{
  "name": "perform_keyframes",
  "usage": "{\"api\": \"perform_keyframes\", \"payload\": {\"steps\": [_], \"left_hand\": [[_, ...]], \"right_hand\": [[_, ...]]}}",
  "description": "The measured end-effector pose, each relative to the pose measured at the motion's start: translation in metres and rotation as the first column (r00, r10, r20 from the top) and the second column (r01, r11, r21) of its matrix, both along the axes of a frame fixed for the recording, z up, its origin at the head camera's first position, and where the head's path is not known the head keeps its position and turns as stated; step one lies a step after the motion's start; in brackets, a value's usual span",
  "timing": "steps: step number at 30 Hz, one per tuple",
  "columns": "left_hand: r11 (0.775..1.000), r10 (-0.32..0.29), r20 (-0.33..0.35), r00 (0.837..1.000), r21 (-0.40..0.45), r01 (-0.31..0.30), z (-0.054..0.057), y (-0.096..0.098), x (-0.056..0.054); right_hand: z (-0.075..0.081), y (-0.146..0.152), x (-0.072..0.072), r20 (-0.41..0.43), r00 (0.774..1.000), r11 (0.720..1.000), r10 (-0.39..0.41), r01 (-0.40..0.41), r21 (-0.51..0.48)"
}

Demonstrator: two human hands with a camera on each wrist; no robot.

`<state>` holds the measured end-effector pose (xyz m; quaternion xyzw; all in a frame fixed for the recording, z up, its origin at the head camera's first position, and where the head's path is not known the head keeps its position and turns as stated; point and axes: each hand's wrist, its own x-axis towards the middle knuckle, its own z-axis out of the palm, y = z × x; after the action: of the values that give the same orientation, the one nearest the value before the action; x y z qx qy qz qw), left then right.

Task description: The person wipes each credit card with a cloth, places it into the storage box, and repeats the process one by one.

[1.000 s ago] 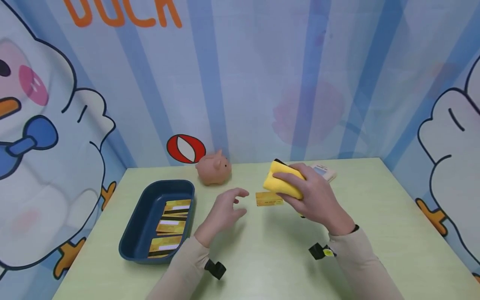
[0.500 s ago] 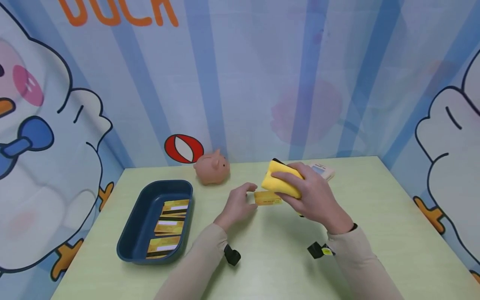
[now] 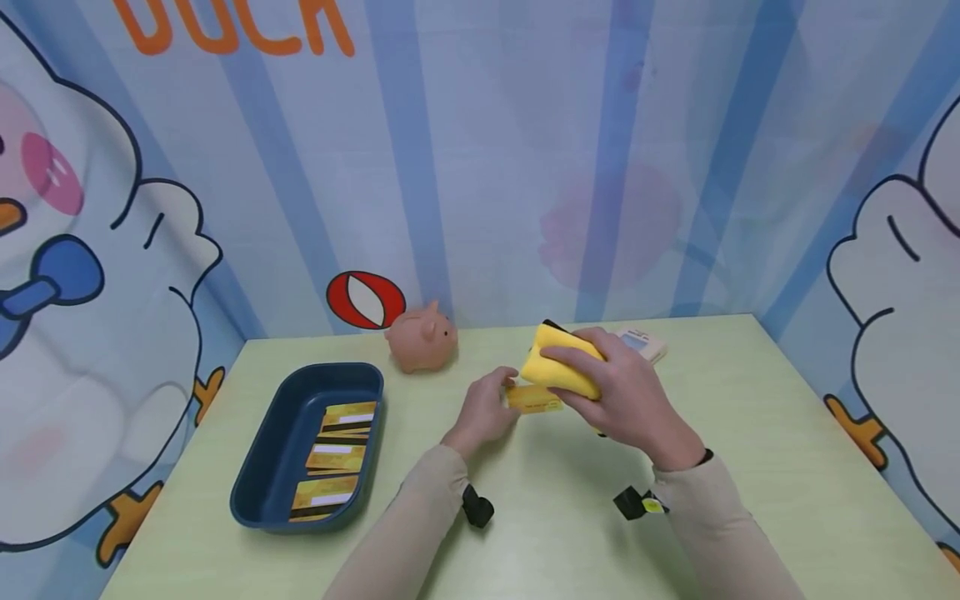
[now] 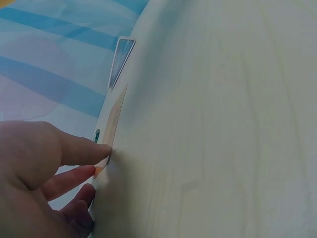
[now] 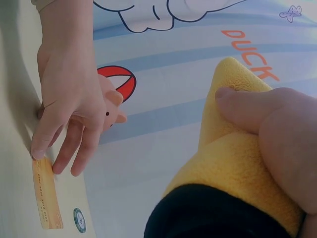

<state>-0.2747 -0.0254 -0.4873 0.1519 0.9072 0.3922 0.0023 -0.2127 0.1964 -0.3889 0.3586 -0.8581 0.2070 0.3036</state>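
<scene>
My left hand [image 3: 483, 412] pinches the left end of a gold bank card [image 3: 536, 400] between thumb and fingers. The card lies on the table, and the right wrist view shows the thumb [image 5: 38, 148] on its near end. Above and to the right, my right hand [image 3: 633, 404] grips a soft yellow plush thing [image 3: 555, 362] with a black part. Its fuzzy surface and dark section [image 5: 208, 210] fill much of the right wrist view; its exact kind cannot be told.
At the left stands a dark blue tray [image 3: 258, 450] with several gold cards [image 3: 335, 454]. A pink piggy bank [image 3: 422, 339] stands at the back. Behind the right hand lies a white device with a screen [image 3: 642, 343]. A green-and-white round chip [image 5: 79, 220] sits near the card.
My left hand has moved right to the gold card and taken its left end. The right hand stays nearly in place with the yellow plush thing.
</scene>
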Motion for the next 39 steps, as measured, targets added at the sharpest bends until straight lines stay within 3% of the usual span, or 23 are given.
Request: {"api": "perform_keyframes", "payload": {"steps": [10,22,39], "left_hand": [[0.994,-0.024,0.025,0.999,-0.102,0.026,0.0012,0.0021,-0.0028],[0.99,-0.077,0.133,0.988,-0.109,0.092,0.002,-0.0018,-0.0082],[0.996,-0.047,0.092,0.995,-0.073,0.054,0.0015,-0.001,-0.006]], "right_hand": [[-0.0027,0.0012,0.0012,0.005,1.0,1.0,0.004,-0.004,-0.003],[-0.0035,-0.0008,0.0008,-0.002,1.0,1.0,0.009,-0.009,-0.001],[-0.0024,-0.0015,-0.0004,-0.004,1.0,1.0,0.002,-0.002,0.014]]}}
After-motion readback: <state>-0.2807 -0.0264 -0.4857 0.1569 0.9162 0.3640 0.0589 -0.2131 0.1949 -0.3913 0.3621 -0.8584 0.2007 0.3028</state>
